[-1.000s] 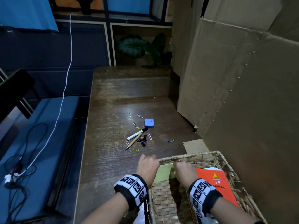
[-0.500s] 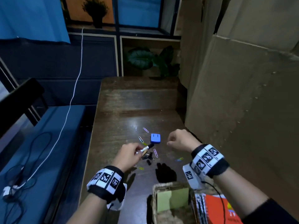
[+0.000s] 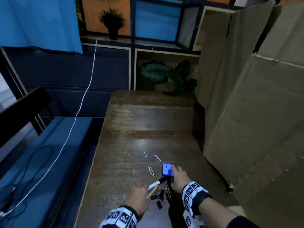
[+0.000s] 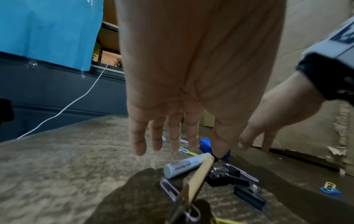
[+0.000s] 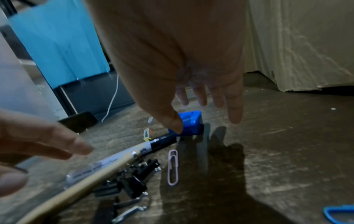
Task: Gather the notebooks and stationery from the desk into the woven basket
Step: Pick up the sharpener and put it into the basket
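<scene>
On the brown desk (image 3: 139, 122) lies a small pile of stationery: a blue sharpener (image 3: 167, 170), a white marker with a black cap (image 3: 156, 183), a wooden pencil (image 3: 151, 193) and black binder clips (image 3: 158, 197). My left hand (image 3: 142, 190) hovers over the marker (image 4: 184, 166) and pencil (image 4: 199, 178) with fingers (image 4: 138, 144) straight and spread, holding nothing. My right hand (image 3: 176, 174) is spread over the sharpener (image 5: 191, 124), thumb tip at its near edge, other fingers (image 5: 234, 112) straight above the desk. The woven basket is out of view.
Loose paper clips (image 3: 157, 157) lie around the pile, a pink one (image 5: 173, 166) just under my right hand. A cardboard wall (image 3: 246, 120) closes the desk's right side. A blue bench (image 3: 41, 162) with a white cable (image 3: 79, 112) runs along the left.
Both hands left the basket rim and reached forward to the stationery pile, now spread over it. The view tilted up, so the basket dropped out of sight.
</scene>
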The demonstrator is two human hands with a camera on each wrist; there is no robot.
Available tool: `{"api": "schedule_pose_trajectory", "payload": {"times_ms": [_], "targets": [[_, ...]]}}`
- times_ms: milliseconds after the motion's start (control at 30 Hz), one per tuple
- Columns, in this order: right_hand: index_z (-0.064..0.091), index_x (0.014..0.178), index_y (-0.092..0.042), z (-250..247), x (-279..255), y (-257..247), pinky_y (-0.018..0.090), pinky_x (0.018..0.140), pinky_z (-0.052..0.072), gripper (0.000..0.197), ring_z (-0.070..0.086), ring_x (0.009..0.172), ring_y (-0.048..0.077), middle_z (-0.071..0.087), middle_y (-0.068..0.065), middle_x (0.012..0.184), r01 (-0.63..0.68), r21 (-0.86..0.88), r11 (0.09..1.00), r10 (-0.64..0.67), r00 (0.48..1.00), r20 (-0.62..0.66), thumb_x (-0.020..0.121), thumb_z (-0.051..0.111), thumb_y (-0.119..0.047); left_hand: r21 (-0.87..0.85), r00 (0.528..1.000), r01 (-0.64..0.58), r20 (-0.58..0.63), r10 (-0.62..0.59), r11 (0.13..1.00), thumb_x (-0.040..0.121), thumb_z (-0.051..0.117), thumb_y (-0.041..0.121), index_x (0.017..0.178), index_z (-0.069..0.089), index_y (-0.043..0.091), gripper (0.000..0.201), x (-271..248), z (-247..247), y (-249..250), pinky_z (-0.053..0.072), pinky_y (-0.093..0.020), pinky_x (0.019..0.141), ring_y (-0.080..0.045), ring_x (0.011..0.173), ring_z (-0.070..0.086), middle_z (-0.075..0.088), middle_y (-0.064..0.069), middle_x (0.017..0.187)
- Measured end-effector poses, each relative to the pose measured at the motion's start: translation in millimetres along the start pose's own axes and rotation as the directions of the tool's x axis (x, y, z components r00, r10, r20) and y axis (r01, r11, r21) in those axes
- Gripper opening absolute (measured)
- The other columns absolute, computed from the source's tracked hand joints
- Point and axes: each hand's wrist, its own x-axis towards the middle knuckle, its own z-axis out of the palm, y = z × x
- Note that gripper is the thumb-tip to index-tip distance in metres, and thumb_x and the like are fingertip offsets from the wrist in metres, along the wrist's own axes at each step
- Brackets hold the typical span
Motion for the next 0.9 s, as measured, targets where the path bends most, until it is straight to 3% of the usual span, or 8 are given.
{"api": "schedule_pose_trajectory", "payload": {"times_ms": [133, 233, 500, 567, 667, 767, 833, 900], "targets": [[0.009, 0.151, -0.031, 5, 25, -2, 0.043, 0.110, 0.034, 0.083, 0.012, 0.145, 0.033, 0.004, 0.003, 0.160, 0.042, -0.021, 0.999, -0.042, 0.999, -0.004, 0.086, 0.053, -0.004, 0.037, 0.999, -0.017, 0.028, 0.016, 0.999, 0.087, 0.048, 0.022, 0.134, 0.044, 0.021, 0.047, 1, 15, -12, 0.040, -0.039, 0.105, -0.031, 0.133, 0.038, 0.042, -0.007, 0.142], [0.004, 0.151, -0.036, 7, 40, -5, 0.044, 0.112, 0.031, 0.091, 0.003, 0.147, 0.035, -0.003, 0.001, 0.161, 0.091, -0.073, 0.993, -0.087, 0.995, 0.054, 0.085, 0.051, 0.005, 0.049, 1.000, -0.010, 0.029, 0.009, 0.999, 0.088, 0.049, 0.024, 0.136, 0.043, 0.020, 0.048, -2, 18, -18, 0.038, -0.038, 0.106, -0.030, 0.133, 0.038, 0.035, -0.007, 0.146], [0.019, 0.148, -0.032, 16, 46, -8, 0.036, 0.108, 0.035, 0.076, 0.034, 0.130, 0.032, 0.026, 0.012, 0.142, 0.113, -0.109, 0.988, -0.112, 0.994, 0.019, 0.086, 0.051, -0.004, 0.080, 0.998, 0.009, 0.063, -0.014, 0.997, 0.097, 0.035, 0.017, 0.146, 0.030, 0.020, 0.050, 8, 3, -25, 0.026, -0.036, 0.117, -0.028, 0.143, 0.026, 0.021, -0.006, 0.157], [0.023, 0.147, -0.029, 7, 40, -11, 0.035, 0.107, 0.036, 0.070, 0.037, 0.129, 0.034, 0.029, 0.013, 0.139, 0.091, -0.058, 0.994, -0.091, 0.996, 0.015, 0.086, 0.049, -0.005, 0.081, 0.999, -0.008, 0.038, 0.005, 0.997, 0.098, 0.033, 0.016, 0.148, 0.027, 0.017, 0.051, 8, -4, -22, 0.023, -0.036, 0.118, -0.028, 0.145, 0.025, 0.020, -0.007, 0.158], [0.035, 0.141, -0.025, -16, 23, -21, 0.031, 0.102, 0.037, 0.058, 0.046, 0.125, 0.032, 0.045, 0.016, 0.132, 0.112, 0.160, 0.981, -0.119, 0.992, 0.034, 0.087, 0.055, -0.024, -0.040, 0.993, -0.084, -0.086, 0.080, 0.996, 0.086, 0.040, 0.028, 0.141, 0.037, 0.020, 0.056, -5, -16, -13, 0.034, -0.032, 0.111, -0.025, 0.136, 0.038, 0.035, -0.007, 0.149], [0.060, 0.104, -0.025, -28, -9, -40, 0.033, 0.081, 0.046, 0.029, 0.059, 0.091, 0.019, 0.063, 0.002, 0.097, 0.135, 0.589, 0.797, -0.218, 0.973, 0.073, 0.080, 0.054, -0.039, -0.264, 0.934, -0.238, -0.325, 0.146, 0.935, 0.082, 0.043, 0.029, 0.143, 0.033, 0.023, 0.062, -22, -29, 3, 0.037, -0.028, 0.108, -0.017, 0.131, 0.044, 0.042, 0.002, 0.139], [0.056, 0.078, -0.017, -29, -34, -51, 0.027, 0.053, 0.040, 0.019, 0.050, 0.059, 0.016, 0.054, 0.003, 0.069, -0.045, 0.842, 0.537, -0.190, 0.966, 0.173, 0.085, 0.046, -0.032, -0.341, 0.892, -0.277, -0.440, 0.109, 0.898, 0.085, 0.053, 0.019, 0.148, 0.025, 0.021, 0.068, -31, -37, 18, 0.033, -0.025, 0.112, -0.013, 0.135, 0.039, 0.036, 0.005, 0.144], [0.050, 0.066, -0.014, -32, -58, -55, 0.021, 0.041, 0.032, 0.031, 0.044, 0.041, 0.015, 0.048, 0.004, 0.054, -0.194, 0.922, 0.335, -0.203, 0.941, 0.272, 0.091, 0.038, -0.027, -0.378, 0.864, -0.327, -0.491, 0.112, 0.866, 0.087, 0.057, 0.014, 0.149, 0.022, 0.020, 0.072, -41, -44, 33, 0.033, -0.022, 0.111, -0.011, 0.134, 0.040, 0.034, 0.004, 0.146]]}}
